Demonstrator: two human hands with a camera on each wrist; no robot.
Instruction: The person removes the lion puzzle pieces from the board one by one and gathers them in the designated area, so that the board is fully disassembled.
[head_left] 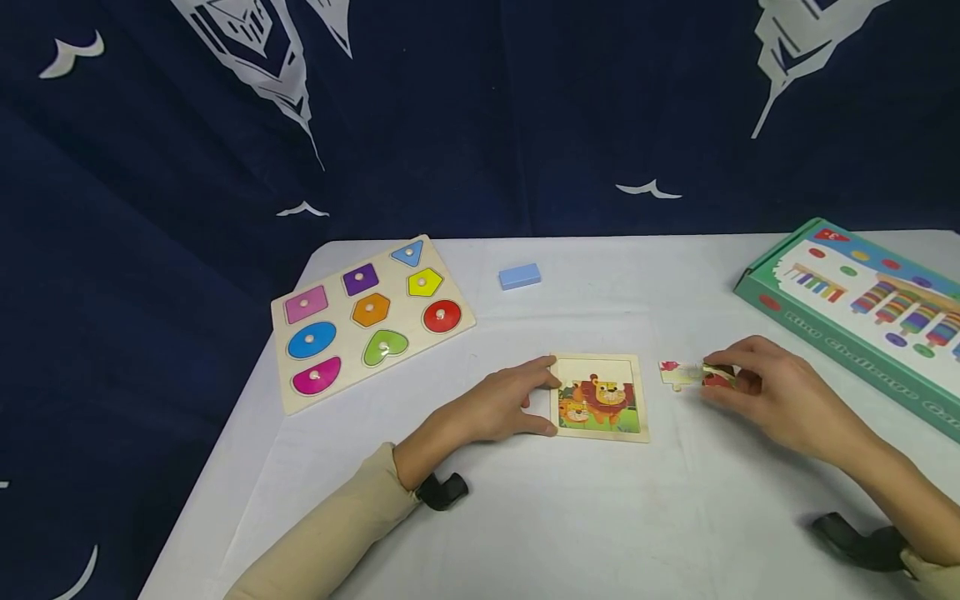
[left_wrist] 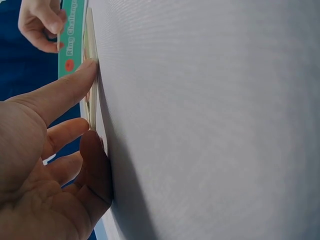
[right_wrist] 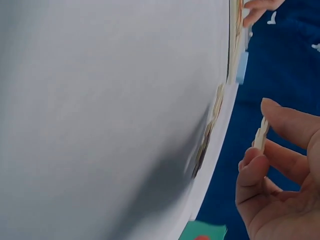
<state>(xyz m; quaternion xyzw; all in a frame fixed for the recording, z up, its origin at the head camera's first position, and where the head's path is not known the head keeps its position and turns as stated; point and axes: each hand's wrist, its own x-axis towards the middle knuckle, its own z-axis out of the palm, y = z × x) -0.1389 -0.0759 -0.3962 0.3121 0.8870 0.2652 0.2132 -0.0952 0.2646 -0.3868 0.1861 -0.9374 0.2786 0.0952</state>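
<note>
A small square jigsaw puzzle board (head_left: 597,367) with a wooden rim lies on the table, its lower part filled with a picture of lions and its upper part bare and pale. My left hand (head_left: 491,406) holds the board by its left side, thumb at the near corner and fingers at the far one. To the right of the board, my right hand (head_left: 776,404) pinches a puzzle piece (right_wrist: 260,136) between thumb and fingers, raised above the tabletop. Below it lie loose puzzle pieces (head_left: 677,374), partly hidden by the right fingers in the head view.
A wooden shape board (head_left: 345,375) with several knobbed coloured shapes lies at the left. Behind the puzzle sits a blue block (head_left: 520,277). A green Ring Challenge box (head_left: 847,350) occupies the right side. Dark blue patterned cloth (head_left: 480,125) hangs behind the white table (head_left: 570,533).
</note>
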